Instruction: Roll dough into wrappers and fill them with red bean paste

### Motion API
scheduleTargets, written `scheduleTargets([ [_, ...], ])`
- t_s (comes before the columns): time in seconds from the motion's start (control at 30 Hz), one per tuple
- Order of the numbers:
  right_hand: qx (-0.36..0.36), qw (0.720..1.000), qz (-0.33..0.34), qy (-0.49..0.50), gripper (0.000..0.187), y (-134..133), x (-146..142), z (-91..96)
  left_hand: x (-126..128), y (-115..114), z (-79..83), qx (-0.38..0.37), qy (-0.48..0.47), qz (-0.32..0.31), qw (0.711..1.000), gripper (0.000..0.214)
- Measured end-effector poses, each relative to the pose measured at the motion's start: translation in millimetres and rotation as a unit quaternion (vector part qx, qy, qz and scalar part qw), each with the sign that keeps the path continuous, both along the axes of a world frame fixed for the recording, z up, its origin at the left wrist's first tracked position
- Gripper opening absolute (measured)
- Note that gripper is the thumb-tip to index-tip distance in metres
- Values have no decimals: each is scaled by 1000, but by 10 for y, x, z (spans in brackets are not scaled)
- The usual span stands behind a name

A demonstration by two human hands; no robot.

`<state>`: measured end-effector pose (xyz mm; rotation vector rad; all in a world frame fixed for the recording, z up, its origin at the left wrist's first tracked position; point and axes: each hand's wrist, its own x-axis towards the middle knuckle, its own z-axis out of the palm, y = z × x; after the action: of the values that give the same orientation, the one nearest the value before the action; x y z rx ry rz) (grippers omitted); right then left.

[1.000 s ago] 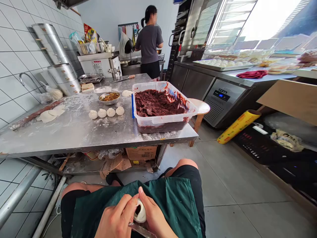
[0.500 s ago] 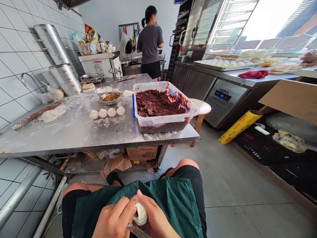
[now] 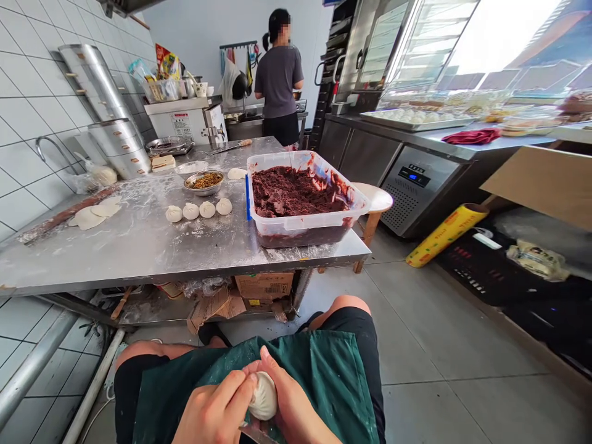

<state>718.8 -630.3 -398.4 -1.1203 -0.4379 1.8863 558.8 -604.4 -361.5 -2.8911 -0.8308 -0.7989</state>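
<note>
Above my lap I hold a small white pleated bun [image 3: 264,398] between both hands. My left hand [image 3: 215,404] pinches its edge with thumb and fingertips, and folds fan out from that spot. My right hand [image 3: 298,407] cups the bun from the right, thumb pointing up, its other fingers mostly hidden behind the dough. A flat metal strip [image 3: 254,433], perhaps a spatula blade, shows below the bun; which hand carries it I cannot tell. On the steel table, a row of several finished buns [image 3: 206,209] sits left of a plastic tub of dark red filling [image 3: 296,191].
The steel table [image 3: 115,259] also bears a bowl of brown filling [image 3: 204,180], flat dough rounds [image 3: 95,213] and a long rolling pin [image 3: 62,219]. A person [image 3: 280,80] stands at the back, facing away. To the right lie a yellow roll [image 3: 446,234] and a counter with a bun tray [image 3: 416,117].
The dark opening in the bun has gone from sight, and its pleats now gather at my left fingertips. The bun has turned in my hands. Less of the metal strip shows.
</note>
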Motion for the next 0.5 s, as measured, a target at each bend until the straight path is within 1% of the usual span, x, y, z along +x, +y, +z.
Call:
scheduleTargets([
  [0.03,7,1000,9,8,67,-3,2,-1,-2,-1,9,-4,-9,-2,1000,42],
  [0.1,15,1000,4,13,65,-5,3,-6,-1,-1,32,-17,-28,-8,999,36],
  [0.2,3,1000,-9,4,70,-1,3,-4,10,1,62,0,-13,-16,1000,42],
  [0.27,-4,1000,5,14,72,0,10,12,15,2,72,18,-8,-16,1000,45],
  [0.33,0,1000,15,18,66,-1,18,33,15,3,83,12,-23,-9,1000,40],
  [0.4,4,1000,1,6,62,-1,20,48,12,3,97,-7,-41,-8,999,36],
  [0.5,3,1000,-16,-15,66,5,21,56,12,6,126,-6,-17,-23,1000,49],
])
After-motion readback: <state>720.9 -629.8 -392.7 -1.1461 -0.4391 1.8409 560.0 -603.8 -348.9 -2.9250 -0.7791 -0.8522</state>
